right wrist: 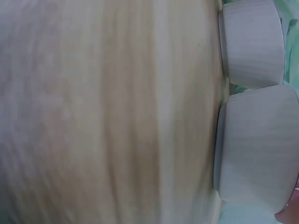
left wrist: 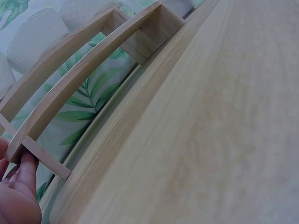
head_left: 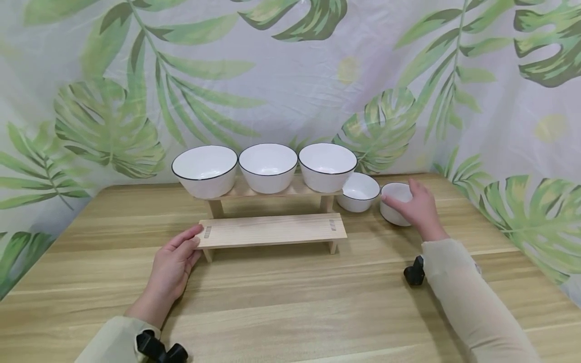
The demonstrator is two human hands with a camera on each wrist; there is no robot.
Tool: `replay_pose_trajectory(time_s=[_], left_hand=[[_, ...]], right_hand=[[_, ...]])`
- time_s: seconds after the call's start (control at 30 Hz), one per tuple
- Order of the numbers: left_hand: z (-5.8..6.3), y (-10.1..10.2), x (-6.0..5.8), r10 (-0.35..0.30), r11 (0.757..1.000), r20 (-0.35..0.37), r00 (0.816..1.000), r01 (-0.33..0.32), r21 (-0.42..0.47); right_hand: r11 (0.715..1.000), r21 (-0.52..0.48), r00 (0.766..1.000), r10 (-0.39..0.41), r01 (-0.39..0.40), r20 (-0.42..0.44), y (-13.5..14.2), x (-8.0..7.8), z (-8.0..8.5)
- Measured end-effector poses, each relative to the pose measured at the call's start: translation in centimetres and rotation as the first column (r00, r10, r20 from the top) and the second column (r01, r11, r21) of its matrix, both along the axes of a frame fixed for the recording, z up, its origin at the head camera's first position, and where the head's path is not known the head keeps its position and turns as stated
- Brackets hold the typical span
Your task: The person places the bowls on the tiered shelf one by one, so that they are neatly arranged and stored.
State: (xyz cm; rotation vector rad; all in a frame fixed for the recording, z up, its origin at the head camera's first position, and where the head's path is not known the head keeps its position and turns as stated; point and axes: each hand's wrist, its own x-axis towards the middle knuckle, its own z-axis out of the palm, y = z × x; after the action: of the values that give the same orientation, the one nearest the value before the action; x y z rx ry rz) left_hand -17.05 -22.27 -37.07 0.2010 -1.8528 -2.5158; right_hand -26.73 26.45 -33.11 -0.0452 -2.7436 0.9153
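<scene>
A light wooden two-tier stand [head_left: 272, 233] stands on the table. My left hand [head_left: 174, 262] grips the left end of its lower board, thumb on top and fingers under it, as the left wrist view also shows. On the upper board, three white bowls with dark rims, a left bowl [head_left: 204, 171], a middle bowl [head_left: 269, 169] and a right bowl [head_left: 328, 166], sit in a row. My right hand [head_left: 419, 209] holds the far-right small white bowl [head_left: 394, 214] by its rim, thumb across the near side. Another small white bowl [head_left: 358, 194] sits just left of it.
The wooden table [head_left: 290, 307] runs back to a white cloth backdrop [head_left: 299, 91] with green leaf prints. Black wrist mounts, a left mount [head_left: 159, 348] and a right mount [head_left: 414, 272], stick out from the sleeves. The right bowl overlaps the small bowl behind the stand's right end.
</scene>
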Motion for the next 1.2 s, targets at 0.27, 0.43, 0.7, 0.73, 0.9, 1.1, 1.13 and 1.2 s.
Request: replay_pose_trajectory(time_s=[0.27,0.43,0.7,0.73,0.9,1.1,1.13,1.2], left_hand=[[0.0,0.0,0.0,0.004,1.0,-0.005,1.0,-0.004,0.018],[0.0,0.0,0.0,0.009,1.0,-0.003,1.0,-0.009,0.024],[0.0,0.1,-0.1,0.012,0.999,0.002,1.0,-0.012,0.039],[0.0,0.1,-0.1,0.013,0.999,0.002,1.0,-0.013,0.038],[0.0,0.0,-0.1,0.017,0.999,-0.003,1.0,-0.016,0.037],[0.0,0.0,0.0,0.01,0.999,-0.003,1.0,-0.01,0.036],[0.0,0.0,0.0,0.01,0.999,-0.003,1.0,-0.01,0.038],[0.0,0.1,0.0,0.012,0.999,-0.005,1.0,-0.012,0.038]], right_hand=[[0.998,0.032,0.999,-0.048,0.048,-0.009,0.2,-0.2,-0.8],[0.998,0.037,0.998,-0.059,0.058,0.011,0.4,-0.2,-1.0],[0.996,0.052,0.995,-0.081,0.078,0.063,0.7,0.0,-1.2],[0.996,0.048,0.995,-0.082,0.079,0.064,0.7,0.0,-1.2],[0.996,0.043,0.995,-0.086,0.084,0.054,0.7,0.0,-1.2],[0.994,0.022,0.995,-0.104,0.103,0.01,0.7,0.1,-1.6],[0.994,0.017,0.994,-0.105,0.105,-0.001,0.7,0.1,-1.7],[0.994,0.008,0.994,-0.106,0.107,-0.02,0.8,0.1,-1.9]])
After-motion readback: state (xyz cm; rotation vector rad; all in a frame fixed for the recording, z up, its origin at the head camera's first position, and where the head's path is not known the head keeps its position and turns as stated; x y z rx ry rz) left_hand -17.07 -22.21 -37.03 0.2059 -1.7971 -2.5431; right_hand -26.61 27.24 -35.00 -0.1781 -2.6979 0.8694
